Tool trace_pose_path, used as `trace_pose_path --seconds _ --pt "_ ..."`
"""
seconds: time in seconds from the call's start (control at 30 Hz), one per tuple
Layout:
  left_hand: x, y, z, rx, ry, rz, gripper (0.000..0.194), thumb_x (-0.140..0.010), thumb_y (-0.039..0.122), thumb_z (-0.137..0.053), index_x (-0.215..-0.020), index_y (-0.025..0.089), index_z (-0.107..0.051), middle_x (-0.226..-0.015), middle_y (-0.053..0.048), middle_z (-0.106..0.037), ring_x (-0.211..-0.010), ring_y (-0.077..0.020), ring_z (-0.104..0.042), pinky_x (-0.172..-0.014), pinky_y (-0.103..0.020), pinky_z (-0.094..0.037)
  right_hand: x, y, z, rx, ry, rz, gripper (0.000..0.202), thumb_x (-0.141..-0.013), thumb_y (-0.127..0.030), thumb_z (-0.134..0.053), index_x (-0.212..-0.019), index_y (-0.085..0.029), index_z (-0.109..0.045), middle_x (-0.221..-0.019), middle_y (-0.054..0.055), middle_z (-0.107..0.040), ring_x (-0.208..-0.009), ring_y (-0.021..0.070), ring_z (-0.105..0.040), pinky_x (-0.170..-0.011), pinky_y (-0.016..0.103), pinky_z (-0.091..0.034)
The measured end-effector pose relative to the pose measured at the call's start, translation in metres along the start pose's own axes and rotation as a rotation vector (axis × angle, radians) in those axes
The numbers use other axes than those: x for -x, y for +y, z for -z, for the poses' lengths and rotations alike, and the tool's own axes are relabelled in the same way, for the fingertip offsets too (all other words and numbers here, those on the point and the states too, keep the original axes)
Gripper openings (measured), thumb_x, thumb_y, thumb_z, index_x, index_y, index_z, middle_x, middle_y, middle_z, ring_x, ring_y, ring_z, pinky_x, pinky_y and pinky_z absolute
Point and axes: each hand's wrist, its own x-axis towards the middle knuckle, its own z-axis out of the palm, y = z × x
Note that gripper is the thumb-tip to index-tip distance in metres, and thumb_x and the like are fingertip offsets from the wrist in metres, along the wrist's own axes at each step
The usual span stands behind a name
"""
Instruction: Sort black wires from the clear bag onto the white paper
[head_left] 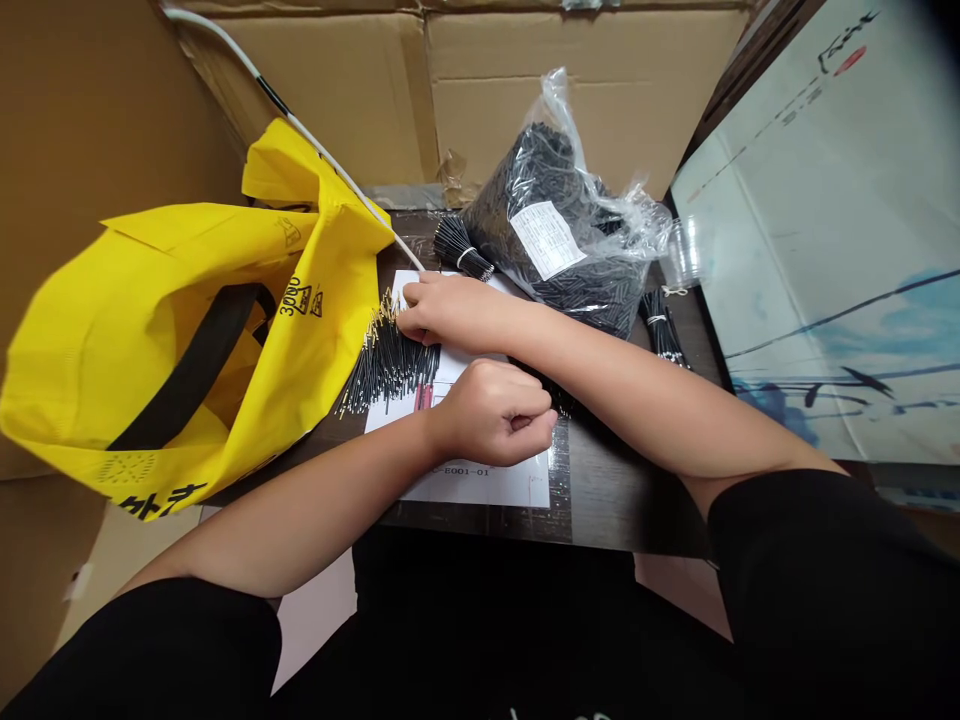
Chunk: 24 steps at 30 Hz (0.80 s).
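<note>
My arms cross, the right one passing beyond the left. My right hand (pixel 457 312) is at a loose pile of short black wires (pixel 386 360) with bright metal tips. Its fingers are curled at the pile's right edge; what they pinch, if anything, is hidden. Nearer to me, my left hand (pixel 499 412) is closed in a fist over a printed white sheet (pixel 480 488), thumb side to the right. I cannot make out what is inside the fist. Just right of it, a few dark thin pieces with bright tips (pixel 562 398) show partly.
A clear plastic bag of short black pieces (pixel 551 240) stands at the back. Tied black wire bundles lie at its left (pixel 461 248) and right (pixel 660 325). A yellow bag (pixel 322 350) with a white cable (pixel 337 170) is left; cardboard (pixel 585 110) forms the back wall, a painted panel (pixel 840 250) the right.
</note>
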Motion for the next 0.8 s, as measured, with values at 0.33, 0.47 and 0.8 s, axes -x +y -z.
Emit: trace_pose_path --seconds 0.33,0.47,0.8 --pt "0.0 0.0 0.002 0.001 -0.045 0.056 0.039 -0.085 0.019 -0.051 -0.052 0.021 -0.03 -0.048 0.004 -0.034 -0.047 -0.0113 -0.031 -0.05 -0.032 -0.028 0.02 0.0 0.018 -0.132 0.106 -0.088 0.019 -0.094 -0.013 -0.047 -0.099 -0.018 -0.064 -0.1 0.006 -0.067 -0.087 0.0178 -0.05 -0.073 0.031 -0.027" --pt "-0.001 -0.002 0.006 0.029 -0.011 0.137 0.04 -0.088 0.018 -0.052 -0.054 0.02 -0.031 -0.052 0.004 -0.034 -0.05 -0.0102 -0.033 -0.05 -0.03 -0.027 0.039 -0.004 0.044 -0.246 0.105 -0.197 0.02 -0.092 -0.016 -0.051 -0.103 -0.019 -0.067 -0.096 0.004 -0.069 -0.085 0.0164 -0.055 -0.075 0.029 -0.032" --pt "-0.005 -0.009 0.007 0.048 0.146 0.306 0.044 -0.087 0.018 -0.055 -0.053 0.019 -0.028 -0.05 0.006 -0.027 -0.049 -0.0076 -0.027 -0.049 -0.027 -0.025 0.094 0.001 0.09 -0.342 -0.081 -0.258 0.031 -0.095 -0.026 -0.054 -0.116 -0.02 -0.075 -0.103 0.005 -0.075 -0.09 0.0177 -0.064 -0.08 0.031 -0.044"
